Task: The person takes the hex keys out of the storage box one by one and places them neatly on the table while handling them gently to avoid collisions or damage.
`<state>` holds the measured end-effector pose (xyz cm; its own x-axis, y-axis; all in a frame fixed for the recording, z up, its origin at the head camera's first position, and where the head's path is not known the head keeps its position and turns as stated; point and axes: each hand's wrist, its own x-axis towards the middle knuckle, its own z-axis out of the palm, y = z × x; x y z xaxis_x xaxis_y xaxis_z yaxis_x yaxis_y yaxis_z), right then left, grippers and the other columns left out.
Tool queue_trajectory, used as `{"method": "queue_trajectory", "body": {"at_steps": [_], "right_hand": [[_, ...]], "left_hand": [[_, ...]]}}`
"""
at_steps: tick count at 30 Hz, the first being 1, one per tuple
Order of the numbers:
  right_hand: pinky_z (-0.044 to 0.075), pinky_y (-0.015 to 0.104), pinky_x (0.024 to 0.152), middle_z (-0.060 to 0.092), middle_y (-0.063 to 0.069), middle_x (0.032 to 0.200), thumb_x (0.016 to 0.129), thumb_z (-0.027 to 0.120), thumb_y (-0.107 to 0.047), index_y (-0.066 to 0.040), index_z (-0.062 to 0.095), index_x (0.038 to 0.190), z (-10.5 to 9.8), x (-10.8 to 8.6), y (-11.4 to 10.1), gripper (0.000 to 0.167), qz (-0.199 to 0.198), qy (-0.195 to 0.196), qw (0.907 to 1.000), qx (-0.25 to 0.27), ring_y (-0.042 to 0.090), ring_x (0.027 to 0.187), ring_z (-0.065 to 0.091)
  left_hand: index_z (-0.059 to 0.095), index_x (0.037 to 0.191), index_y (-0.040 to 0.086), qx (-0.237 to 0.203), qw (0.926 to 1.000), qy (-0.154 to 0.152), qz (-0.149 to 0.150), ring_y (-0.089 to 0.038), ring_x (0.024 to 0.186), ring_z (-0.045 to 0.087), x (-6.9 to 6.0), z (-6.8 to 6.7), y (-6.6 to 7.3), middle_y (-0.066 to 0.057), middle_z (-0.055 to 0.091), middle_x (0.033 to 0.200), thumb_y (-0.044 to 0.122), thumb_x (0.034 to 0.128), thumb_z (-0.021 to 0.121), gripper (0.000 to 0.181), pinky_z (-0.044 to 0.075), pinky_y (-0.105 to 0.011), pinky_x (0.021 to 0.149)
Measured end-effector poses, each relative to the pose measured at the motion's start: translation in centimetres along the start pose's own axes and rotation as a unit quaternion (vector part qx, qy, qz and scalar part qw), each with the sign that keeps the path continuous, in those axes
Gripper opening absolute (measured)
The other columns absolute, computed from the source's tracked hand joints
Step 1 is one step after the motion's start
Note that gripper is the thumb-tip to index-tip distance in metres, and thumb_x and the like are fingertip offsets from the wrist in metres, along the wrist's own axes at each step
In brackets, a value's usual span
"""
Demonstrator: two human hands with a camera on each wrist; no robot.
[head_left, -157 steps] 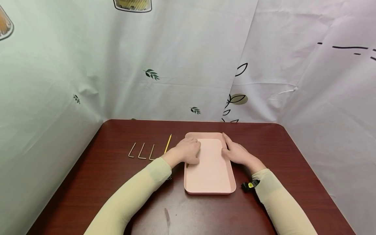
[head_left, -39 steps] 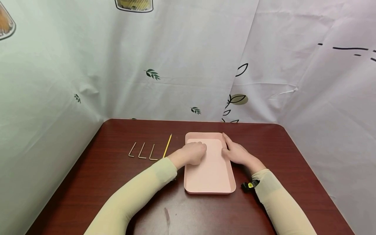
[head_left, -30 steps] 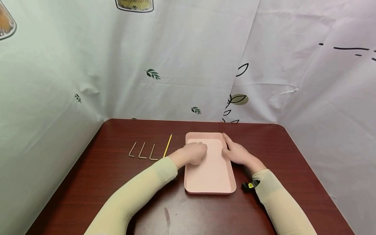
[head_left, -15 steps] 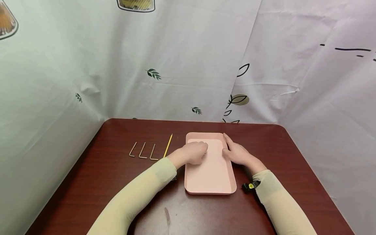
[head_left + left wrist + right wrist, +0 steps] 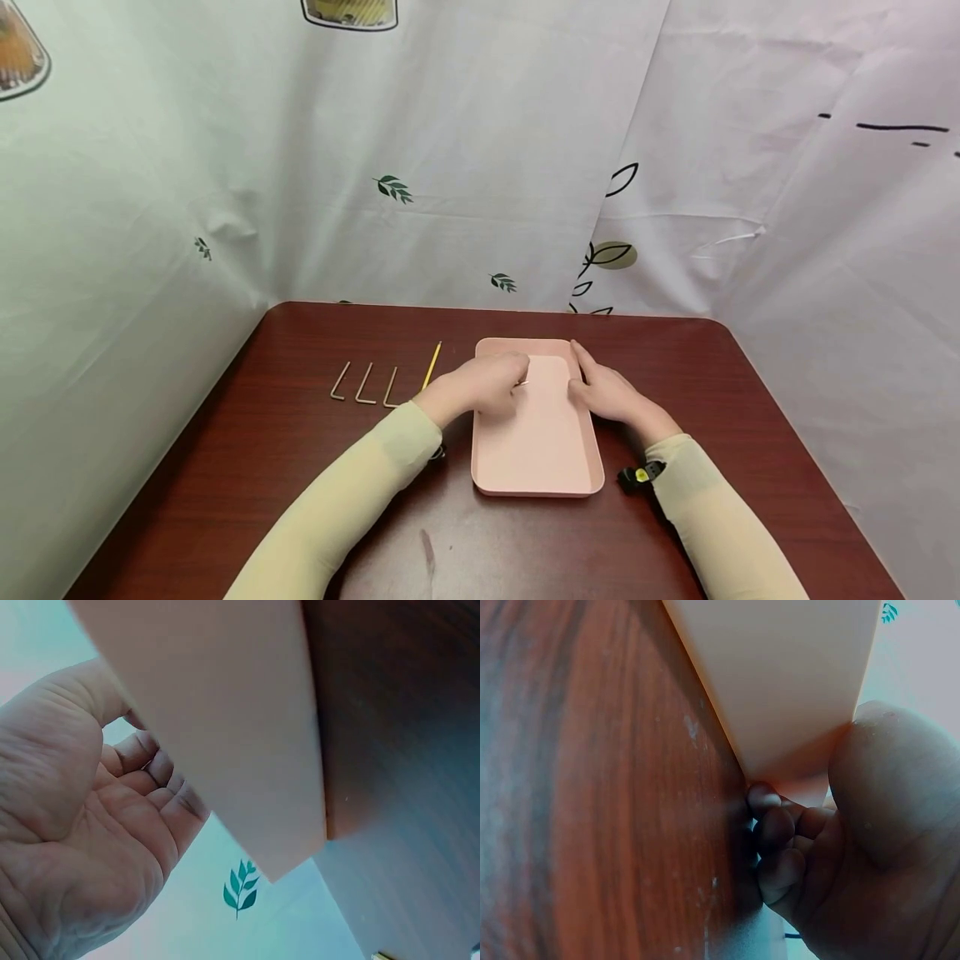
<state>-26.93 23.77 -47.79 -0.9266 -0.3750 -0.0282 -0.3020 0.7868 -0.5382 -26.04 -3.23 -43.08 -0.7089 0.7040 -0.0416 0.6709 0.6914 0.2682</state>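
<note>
A pink rectangular tray [image 5: 538,454] lies on the table, its side wall filling much of both wrist views. My right hand [image 5: 609,392] grips its right wall, thumb inside and fingers outside. Over the tray's left part, my left hand [image 5: 491,383] has its fingers curled. A thin light metal rod [image 5: 522,383] pokes out from them; the rest of it is hidden, so its kind cannot be told. In the left wrist view the palm [image 5: 82,832] shows beside the tray wall, which covers the fingertips.
Three L-shaped hex keys [image 5: 363,385] lie in a row on the dark red table [image 5: 315,467], left of the tray. A yellow pencil [image 5: 432,365] lies between them and the tray, partly behind my left arm. White printed cloth [image 5: 465,150] surrounds the table.
My left hand first moved right over the tray from its left edge, then slightly back left and away from me. The thin rod now shows at its fingers. My right hand keeps its hold.
</note>
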Motion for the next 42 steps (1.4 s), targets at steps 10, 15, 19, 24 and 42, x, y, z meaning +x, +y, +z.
{"method": "queue_trajectory", "body": {"at_steps": [10,15,19,24,42], "right_hand": [[0.050,0.062,0.110,0.048,0.032,0.165,0.106,0.048,-0.027,-0.002,0.016,0.177,-0.1,0.1,0.1,0.082,-0.009,0.002,1.0000,-0.001,0.043,0.132,0.066],[0.051,0.062,0.110,0.048,0.031,0.166,0.106,0.048,-0.028,-0.002,0.016,0.177,0.0,0.1,0.2,0.082,-0.010,0.002,0.9999,0.001,0.042,0.131,0.067],[0.051,0.061,0.110,0.047,0.030,0.167,0.105,0.048,-0.029,-0.004,0.015,0.177,0.1,0.2,0.2,0.084,-0.006,0.001,1.0000,0.003,0.042,0.131,0.066],[0.051,0.062,0.110,0.047,0.030,0.167,0.104,0.049,-0.029,-0.004,0.015,0.178,0.1,0.1,0.2,0.084,-0.002,0.000,1.0000,0.004,0.043,0.132,0.066],[0.050,0.062,0.110,0.048,0.031,0.166,0.106,0.047,-0.029,-0.005,0.014,0.178,-0.1,0.0,0.1,0.083,0.005,-0.008,0.9999,0.005,0.043,0.133,0.065]], "left_hand": [[0.049,0.085,0.013,-0.021,0.9987,0.046,0.003,-0.013,0.070,0.038,-1.1,-1.4,-0.8,0.002,0.044,0.075,-0.006,0.0893,0.064,0.025,0.035,-0.028,0.065],[0.050,0.088,0.012,-0.022,0.9983,0.053,-0.013,-0.015,0.074,0.039,-1.6,-1.8,-1.0,0.000,0.046,0.081,-0.006,0.0883,0.065,0.023,0.036,-0.029,0.067],[0.052,0.090,0.012,-0.027,0.9976,0.055,-0.031,-0.017,0.078,0.042,-2.1,-1.9,-1.1,-0.002,0.050,0.087,-0.003,0.0878,0.067,0.022,0.038,-0.031,0.068],[0.052,0.092,0.011,-0.042,0.9965,0.058,-0.044,-0.018,0.077,0.043,-3.0,-2.1,-1.2,-0.004,0.051,0.092,-0.004,0.0869,0.065,0.021,0.039,-0.033,0.070],[0.055,0.091,0.013,-0.016,0.9909,0.106,-0.081,-0.019,0.076,0.049,-6.5,-3.0,-3.1,-0.001,0.053,0.087,0.000,0.0861,0.071,0.022,0.045,-0.034,0.070]]}}
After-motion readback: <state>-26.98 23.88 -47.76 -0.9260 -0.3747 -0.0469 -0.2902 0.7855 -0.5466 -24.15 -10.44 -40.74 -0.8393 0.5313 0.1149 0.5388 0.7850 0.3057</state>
